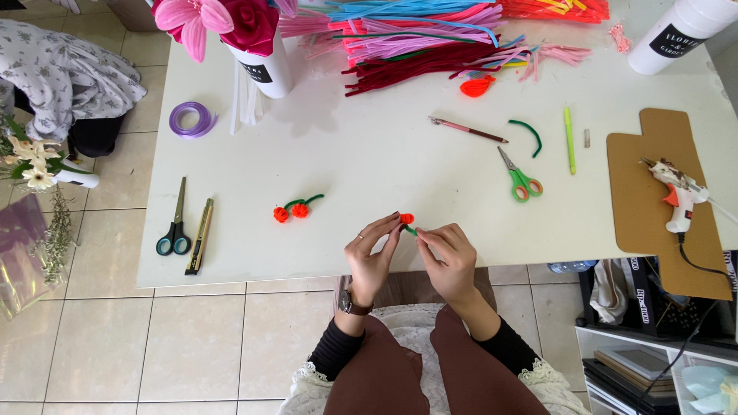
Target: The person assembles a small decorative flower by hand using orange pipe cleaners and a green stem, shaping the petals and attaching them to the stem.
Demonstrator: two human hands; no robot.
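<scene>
**Workstation State: Small Orange Bud Held Over the Tabletop Edge**

The white tabletop (369, 154) stands on a pale tiled floor (192, 338); you sit at its near edge.

1. Your left hand (371, 257) is raised at that edge. Its fingers (390, 230) pinch a small orange bud (407, 219) from the left.
2. Your right hand (450, 257) sits just beside the left. Its fingers (427, 235) are pressed together on the short green stem (411, 229) below the bud.
3. The bud is off the surface, between both hands.

Surrounding items:
- A finished pair of orange buds on a green stem (296, 209) lies to the left of your hands, apart from them.
- Green-handled scissors (520, 178), a bent green pipe cleaner (529, 134) and a pencil (467, 130) lie beyond your hands.
- Black-handled scissors (176, 223) and a utility knife (200, 237) lie side by side at the left.
- A heap of coloured pipe cleaners (430, 38) fills the far edge.
- A glue gun (675, 192) rests on a cardboard sheet (653, 200) at the right.
</scene>
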